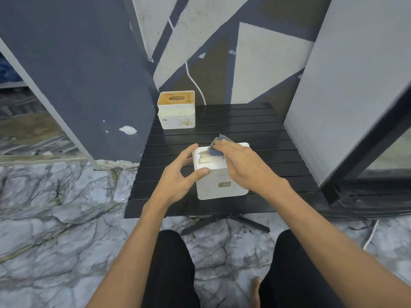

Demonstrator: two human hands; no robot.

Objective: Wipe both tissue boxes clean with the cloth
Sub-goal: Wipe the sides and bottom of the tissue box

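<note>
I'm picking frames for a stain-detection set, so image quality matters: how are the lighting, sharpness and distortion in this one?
Head view: soft, even, cool light, faint shadows, no glare; the near tissue box and far tissue box show their stains clearly; the right hand and cloth look slightly soft; wide-angle bending curves the wall panels at the edges.

Head view: from above, facing forward and down, close over the table (244, 121)
Other views: only this one
</note>
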